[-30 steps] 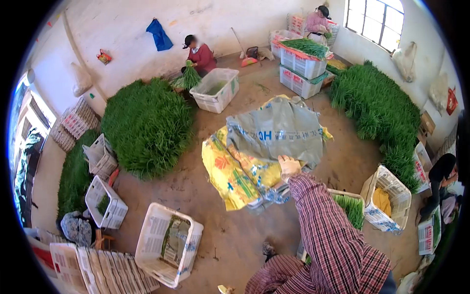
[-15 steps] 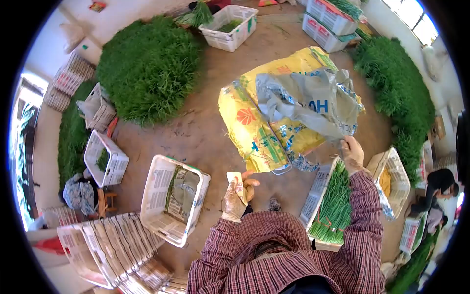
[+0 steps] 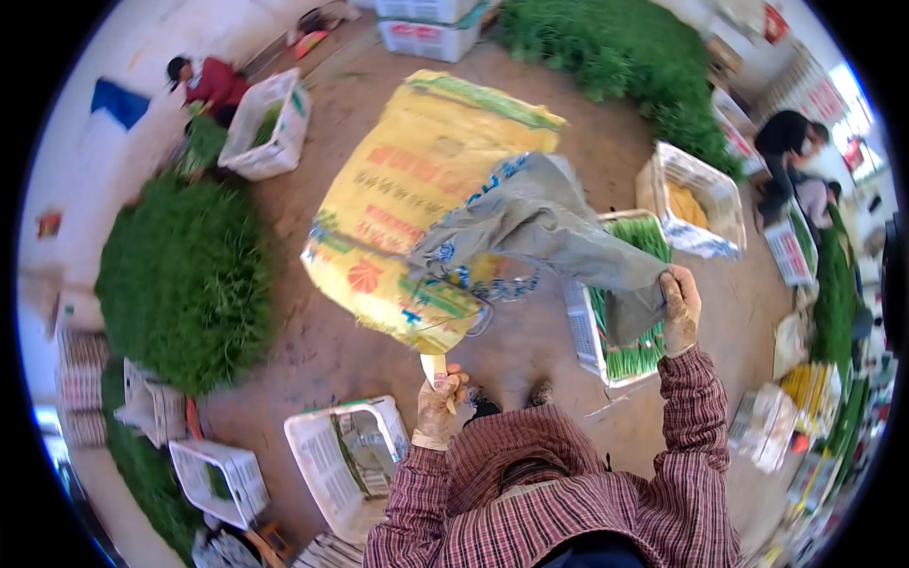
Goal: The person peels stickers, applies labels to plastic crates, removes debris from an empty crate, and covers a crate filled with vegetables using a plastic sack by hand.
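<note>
My right hand (image 3: 682, 308) grips one end of a grey plastic sheet (image 3: 549, 222) with blue lettering and silvery crinkled parts. The sheet stretches leftward from it, partly over a large yellow printed sack (image 3: 407, 180) on the floor. Its right end hangs in front of a white crate (image 3: 585, 327) of bundled long green stalks (image 3: 632, 360). My left hand (image 3: 440, 407), closed and dirty, holds a small pale card (image 3: 433, 367) just below the sack's lower edge; whether it is card or folded paper cannot be told.
An open white crate (image 3: 308, 445) stands left of me, and another crate (image 3: 734, 185) with yellow material stands right. Large heaps of greens (image 3: 180, 284) lie at left and back. A person in red (image 3: 216, 87) sits far left; others (image 3: 791, 151) sit far right.
My view has turned to the right. The grey sheet has been drawn rightward across the yellow sack toward the stalk crate by my right hand. My left hand still holds the pale card.
</note>
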The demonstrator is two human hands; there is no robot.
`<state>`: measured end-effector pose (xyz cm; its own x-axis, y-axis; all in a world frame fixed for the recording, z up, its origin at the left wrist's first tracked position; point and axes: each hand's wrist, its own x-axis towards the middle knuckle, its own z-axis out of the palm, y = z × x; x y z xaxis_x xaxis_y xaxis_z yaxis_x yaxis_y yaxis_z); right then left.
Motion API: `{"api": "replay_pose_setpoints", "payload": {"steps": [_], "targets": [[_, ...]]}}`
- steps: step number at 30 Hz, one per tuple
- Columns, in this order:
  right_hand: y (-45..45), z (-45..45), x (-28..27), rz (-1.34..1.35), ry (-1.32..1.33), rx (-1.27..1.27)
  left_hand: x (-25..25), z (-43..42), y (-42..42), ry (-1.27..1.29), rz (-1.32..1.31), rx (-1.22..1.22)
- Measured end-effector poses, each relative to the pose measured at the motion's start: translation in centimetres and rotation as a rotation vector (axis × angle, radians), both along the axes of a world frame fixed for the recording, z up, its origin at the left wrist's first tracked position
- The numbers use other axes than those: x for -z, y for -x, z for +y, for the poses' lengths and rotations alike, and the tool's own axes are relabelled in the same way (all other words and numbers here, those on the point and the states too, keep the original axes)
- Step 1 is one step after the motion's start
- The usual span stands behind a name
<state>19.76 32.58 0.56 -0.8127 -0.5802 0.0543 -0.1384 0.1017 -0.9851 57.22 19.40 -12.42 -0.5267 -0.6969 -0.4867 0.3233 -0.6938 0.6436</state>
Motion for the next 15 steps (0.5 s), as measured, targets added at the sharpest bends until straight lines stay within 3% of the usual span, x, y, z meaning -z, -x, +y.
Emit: {"api": "replay_pose_setpoints", "payload": {"steps": [6,8,15], "targets": [[2.3,7.9,0.7,0.001,0.023,0.212,-1.5,2.6,5.2,0.069,-0.058,0.158],[2.2,9.5,1.1,-0.149,0.137,0.217,-2.8,3.7,6.8,0.125,-0.092,0.206],[1.5,19.3,3.9,-0.194,-0.027,0.237,-3.4,9.3,11.4,0.179,-0.194,0.447]]}}
